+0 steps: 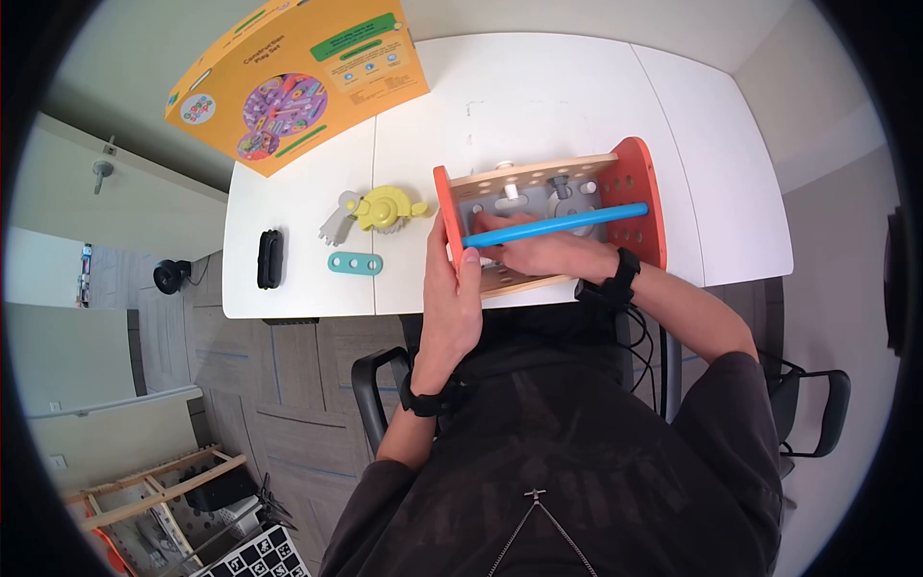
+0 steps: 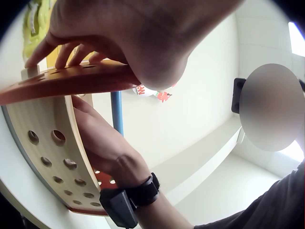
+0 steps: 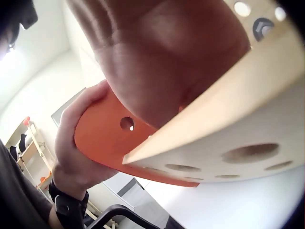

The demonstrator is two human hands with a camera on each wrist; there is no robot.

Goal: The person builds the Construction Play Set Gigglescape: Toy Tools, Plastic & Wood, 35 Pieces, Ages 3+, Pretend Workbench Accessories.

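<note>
A toy toolbox (image 1: pixel 635 154) of pale perforated wood with orange end panels and a blue rod handle (image 1: pixel 577 223) stands on the table near the person. My left hand (image 1: pixel 452 303) grips its left end panel, thumb at the near edge. In the left wrist view that hand's fingers spread over the panel's outer face, one fingertip at a small pale block (image 2: pixel 30 72). My right hand (image 1: pixel 553 255) reaches under the handle into the box, near the left panel's inner side. Its fingertips are hidden, and I cannot tell what they hold. Grey and white parts, including a grey bolt (image 1: pixel 560 185), sit inside.
Left of the toolbox lie a yellow-green toy saw (image 1: pixel 387 208) with a grey part, a teal strip with holes (image 1: pixel 355 263) and a black case (image 1: pixel 270 258). An orange construction set box (image 1: pixel 298 82) stands behind them on the white table (image 1: pixel 538 77).
</note>
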